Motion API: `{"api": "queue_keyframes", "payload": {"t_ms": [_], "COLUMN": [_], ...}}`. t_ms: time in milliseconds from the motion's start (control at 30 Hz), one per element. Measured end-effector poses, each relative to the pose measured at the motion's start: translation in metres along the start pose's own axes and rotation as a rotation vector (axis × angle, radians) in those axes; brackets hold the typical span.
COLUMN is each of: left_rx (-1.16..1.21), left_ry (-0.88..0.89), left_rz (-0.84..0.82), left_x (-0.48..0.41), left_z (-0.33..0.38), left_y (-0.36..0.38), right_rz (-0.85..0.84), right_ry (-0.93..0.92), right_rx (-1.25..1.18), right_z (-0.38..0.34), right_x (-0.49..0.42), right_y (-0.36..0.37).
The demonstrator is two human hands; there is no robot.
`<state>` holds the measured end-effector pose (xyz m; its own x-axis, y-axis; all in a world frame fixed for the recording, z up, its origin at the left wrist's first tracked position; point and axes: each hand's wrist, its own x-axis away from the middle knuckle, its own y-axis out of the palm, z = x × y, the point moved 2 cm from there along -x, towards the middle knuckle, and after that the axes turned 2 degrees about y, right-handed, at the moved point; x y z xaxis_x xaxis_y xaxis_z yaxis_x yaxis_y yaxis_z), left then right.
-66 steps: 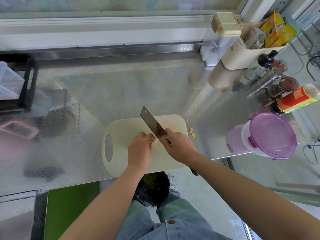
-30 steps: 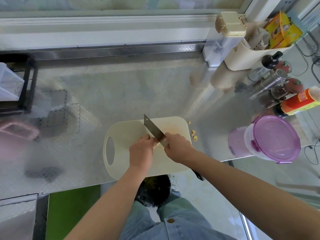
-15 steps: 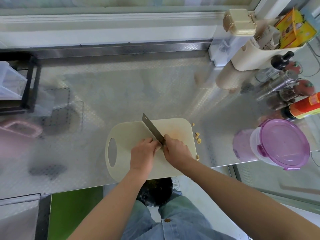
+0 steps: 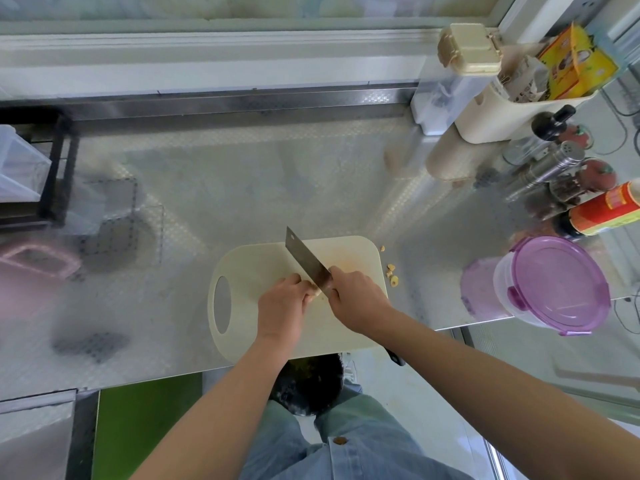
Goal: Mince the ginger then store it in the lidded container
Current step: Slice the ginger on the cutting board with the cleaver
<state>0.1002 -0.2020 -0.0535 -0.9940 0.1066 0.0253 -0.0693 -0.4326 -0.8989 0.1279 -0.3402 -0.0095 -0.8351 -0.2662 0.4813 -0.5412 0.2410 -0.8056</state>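
Note:
A cream cutting board (image 4: 256,268) with an oval handle hole lies at the front edge of the steel counter. My left hand (image 4: 282,304) holds a small piece of ginger (image 4: 314,293) down on the board, mostly hidden under the fingers. My right hand (image 4: 356,297) grips a cleaver (image 4: 304,261), its blade slanting up-left and resting against the ginger. A few ginger bits (image 4: 392,273) lie on the counter just right of the board. The clear container with a purple lid (image 4: 554,285), lid on, stands at the right.
Bottles, a shaker (image 4: 547,168) and a red-labelled bottle (image 4: 609,213) crowd the back right, with a cream caddy (image 4: 498,119) behind them. A black rack (image 4: 52,168) stands at the left. A dark bin (image 4: 308,382) sits below the counter edge.
The cleaver has kept working at the ginger beside my left fingers, the blade tilting and shifting slightly. The view drifted left, so the board and container appear further right.

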Motion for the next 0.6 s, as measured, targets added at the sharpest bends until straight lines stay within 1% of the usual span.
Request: {"api": "queue_keyframes", "payload": {"t_ms": [233, 433, 600], "left_rx": [0.007, -0.006, 0.007], "left_ry": [0.014, 0.029, 0.023], "left_rz": [-0.003, -0.007, -0.01], "left_x": [0.0, -0.002, -0.002], "left_z": [-0.003, -0.001, 0.0], "left_y": [0.003, 0.003, 0.003], "right_rz": [-0.017, -0.034, -0.031], "right_ry": [0.023, 0.05, 0.027], "right_rx": [0.052, 0.022, -0.002], "right_z": [0.001, -0.001, -0.008], "right_x": [0.007, 0.001, -0.009], "right_y": [0.001, 0.007, 0.012]}}
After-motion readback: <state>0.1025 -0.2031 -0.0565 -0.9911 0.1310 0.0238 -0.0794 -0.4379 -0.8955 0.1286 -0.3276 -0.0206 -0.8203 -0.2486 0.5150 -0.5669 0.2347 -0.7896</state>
